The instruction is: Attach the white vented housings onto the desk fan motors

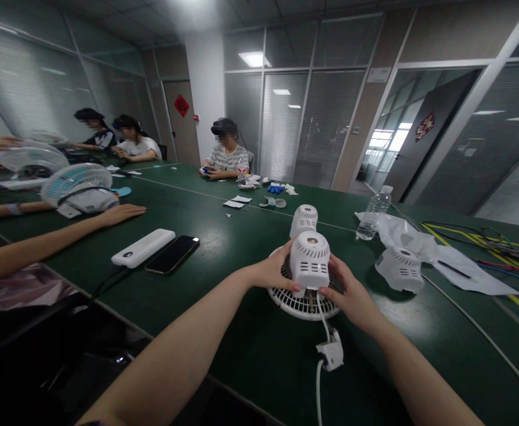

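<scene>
A white fan motor housing [309, 260] stands on a round white fan grille [301, 303] that lies flat on the green table [250, 349]. My left hand [273, 271] grips the housing's left side with curled fingers. My right hand [350, 294] holds its right side and lower edge. A white cord with an inline switch box [331, 354] runs from under the housing toward me.
A second white housing [304, 220] stands just behind, a third [400, 269] lies right on white plastic bags. A water bottle [373, 213], coloured cables [490, 242], a black phone [173, 254] and white power bank [143, 247] surround. Other people sit left and far, with fans [78, 184].
</scene>
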`<control>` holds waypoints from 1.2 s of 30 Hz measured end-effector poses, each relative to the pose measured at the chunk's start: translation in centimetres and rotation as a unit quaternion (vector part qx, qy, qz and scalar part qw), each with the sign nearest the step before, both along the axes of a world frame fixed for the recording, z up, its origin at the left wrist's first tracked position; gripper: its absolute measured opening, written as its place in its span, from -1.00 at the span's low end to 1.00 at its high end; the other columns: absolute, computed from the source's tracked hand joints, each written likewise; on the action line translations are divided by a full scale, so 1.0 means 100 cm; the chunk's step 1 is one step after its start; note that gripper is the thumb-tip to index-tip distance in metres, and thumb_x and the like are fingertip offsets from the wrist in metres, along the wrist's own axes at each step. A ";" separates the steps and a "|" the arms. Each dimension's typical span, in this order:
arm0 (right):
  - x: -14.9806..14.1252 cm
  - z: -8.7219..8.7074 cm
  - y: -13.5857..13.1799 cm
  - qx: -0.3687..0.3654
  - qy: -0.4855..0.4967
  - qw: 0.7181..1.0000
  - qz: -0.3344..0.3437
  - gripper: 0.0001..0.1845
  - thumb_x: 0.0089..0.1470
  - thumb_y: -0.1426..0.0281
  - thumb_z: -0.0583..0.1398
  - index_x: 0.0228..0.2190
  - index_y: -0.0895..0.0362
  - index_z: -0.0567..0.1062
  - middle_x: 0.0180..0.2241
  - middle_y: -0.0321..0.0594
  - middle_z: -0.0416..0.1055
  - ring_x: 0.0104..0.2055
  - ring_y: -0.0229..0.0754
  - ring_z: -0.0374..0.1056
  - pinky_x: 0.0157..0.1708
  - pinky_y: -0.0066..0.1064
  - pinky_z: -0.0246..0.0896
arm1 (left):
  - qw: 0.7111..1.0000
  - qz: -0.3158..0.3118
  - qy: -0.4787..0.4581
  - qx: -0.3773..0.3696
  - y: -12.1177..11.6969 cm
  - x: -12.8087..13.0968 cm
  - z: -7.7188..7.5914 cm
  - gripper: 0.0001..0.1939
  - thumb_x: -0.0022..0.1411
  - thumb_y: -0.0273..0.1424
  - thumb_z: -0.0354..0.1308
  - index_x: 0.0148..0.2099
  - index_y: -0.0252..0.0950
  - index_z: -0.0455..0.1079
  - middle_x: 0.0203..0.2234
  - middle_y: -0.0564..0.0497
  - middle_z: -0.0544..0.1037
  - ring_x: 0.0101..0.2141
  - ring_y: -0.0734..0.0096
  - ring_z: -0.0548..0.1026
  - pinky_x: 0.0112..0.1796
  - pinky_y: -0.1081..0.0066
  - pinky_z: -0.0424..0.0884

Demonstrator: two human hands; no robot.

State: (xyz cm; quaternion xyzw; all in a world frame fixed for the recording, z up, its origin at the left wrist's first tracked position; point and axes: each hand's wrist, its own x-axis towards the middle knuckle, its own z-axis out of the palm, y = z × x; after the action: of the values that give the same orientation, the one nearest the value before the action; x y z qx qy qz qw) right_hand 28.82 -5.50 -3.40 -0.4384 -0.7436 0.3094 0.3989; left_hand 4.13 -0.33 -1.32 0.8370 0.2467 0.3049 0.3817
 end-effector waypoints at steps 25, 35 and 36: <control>0.005 0.001 -0.001 -0.032 -0.019 0.999 0.030 -0.15 0.08 0.30 0.22 0.27 -0.09 -0.10 0.29 -0.21 0.02 0.32 -0.02 -0.06 0.28 0.04 -0.17 | 1.000 0.010 0.010 -0.021 0.002 -0.003 -0.005 0.31 -0.24 -0.20 0.43 0.37 -0.16 -0.40 0.31 -0.21 -0.08 0.28 -0.08 -0.08 0.23 -0.08 -0.13; 0.009 0.013 -0.009 -0.038 -0.019 0.998 0.048 -0.06 -0.03 0.32 0.30 0.26 -0.07 -0.05 0.29 -0.18 0.02 0.31 0.02 -0.05 0.28 0.06 -0.20 | 0.999 -0.003 -0.006 -0.048 -0.001 -0.001 0.002 0.20 -0.14 -0.25 0.39 0.37 -0.11 -0.33 0.31 -0.14 0.00 0.28 -0.02 -0.01 0.22 -0.04 -0.07; 0.008 0.012 -0.009 -0.035 -0.012 0.998 0.049 -0.05 -0.03 0.31 0.31 0.26 -0.07 -0.05 0.29 -0.18 0.02 0.31 0.02 -0.05 0.28 0.05 -0.20 | 0.999 0.004 -0.013 -0.040 -0.001 0.000 0.001 0.19 -0.14 -0.27 0.39 0.37 -0.11 -0.32 0.30 -0.14 0.03 0.27 -0.01 0.01 0.22 -0.03 -0.06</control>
State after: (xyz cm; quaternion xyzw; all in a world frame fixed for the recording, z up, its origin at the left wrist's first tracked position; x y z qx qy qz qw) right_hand 29.66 -6.42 -2.20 -0.4185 -0.7577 0.3493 0.3588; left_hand 4.16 -0.46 -1.17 0.8161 0.2569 0.3068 0.4168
